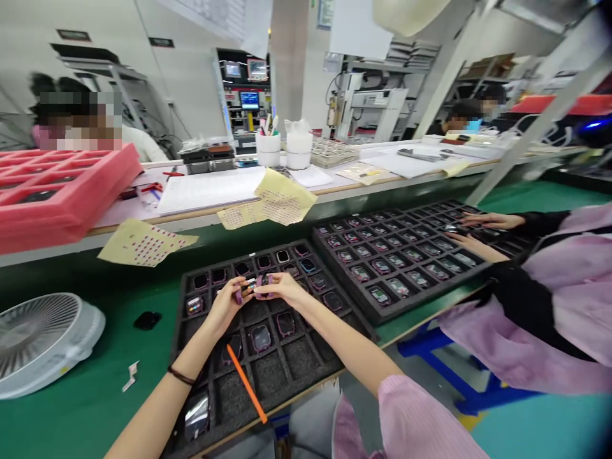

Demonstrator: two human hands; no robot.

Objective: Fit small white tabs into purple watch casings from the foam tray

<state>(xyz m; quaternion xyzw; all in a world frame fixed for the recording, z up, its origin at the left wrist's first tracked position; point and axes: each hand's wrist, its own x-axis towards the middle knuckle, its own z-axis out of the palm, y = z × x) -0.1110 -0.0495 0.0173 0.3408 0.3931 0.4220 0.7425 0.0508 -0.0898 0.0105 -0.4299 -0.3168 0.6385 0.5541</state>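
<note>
Black and foam-walled, the near tray (270,373) cradles purple-rimmed devices (285,324); my feed shows another device-filled tray (396,312) alongside. Over the near one, my left hand (229,296) and right hand (285,287) pinch a purple-edged piece (259,284) between their fingertips.

The part (259,282), small and purple-edged, is held up between the fingertips of the left hand (228,301) and the right hand (285,287), over the tray (273,375). Purple shows at both hands, with dark surfaces and bright glints between; it is too small to tell whether this is one piece or two
</note>
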